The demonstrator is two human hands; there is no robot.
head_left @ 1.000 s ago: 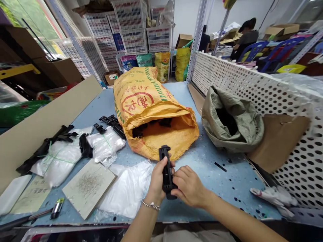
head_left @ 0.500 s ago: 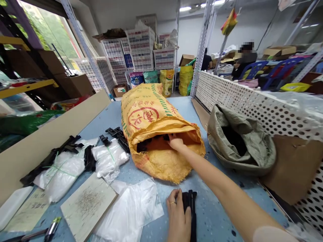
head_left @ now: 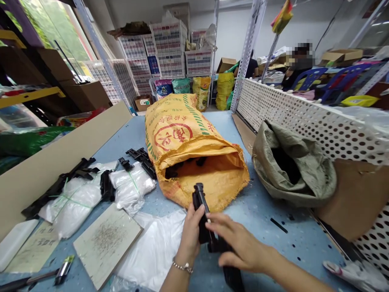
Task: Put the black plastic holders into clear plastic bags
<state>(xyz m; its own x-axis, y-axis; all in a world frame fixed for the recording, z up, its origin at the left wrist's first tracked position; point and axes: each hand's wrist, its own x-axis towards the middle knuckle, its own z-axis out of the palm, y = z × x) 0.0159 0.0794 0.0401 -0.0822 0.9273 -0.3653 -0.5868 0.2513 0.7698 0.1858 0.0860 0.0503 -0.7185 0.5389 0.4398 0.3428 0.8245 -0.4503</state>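
My left hand (head_left: 190,229), wearing a chain bracelet, grips long black plastic pieces (head_left: 199,194) that point up toward the sack's mouth. My right hand (head_left: 240,243) is against them on the right, its thumb and fingers curved around a black plastic piece (head_left: 232,278) that runs down to the bottom edge. How many pieces are in the hands I cannot tell. Just beyond lies a yellow woven sack (head_left: 173,117), its mouth facing me, with dark pieces in its shadowed inside.
Bundled clear plastic bags (head_left: 77,202) and black pieces (head_left: 141,160) lie to the left. Nearer are a stained square board (head_left: 107,241), loose clear bags (head_left: 152,247) and a hammer (head_left: 62,271). A grey-green sack (head_left: 291,166) stands right, by a perforated white panel (head_left: 273,107).
My right hand has come out of the yellow sack and back to my left hand. My left hand has lifted the black pieces from the table top.
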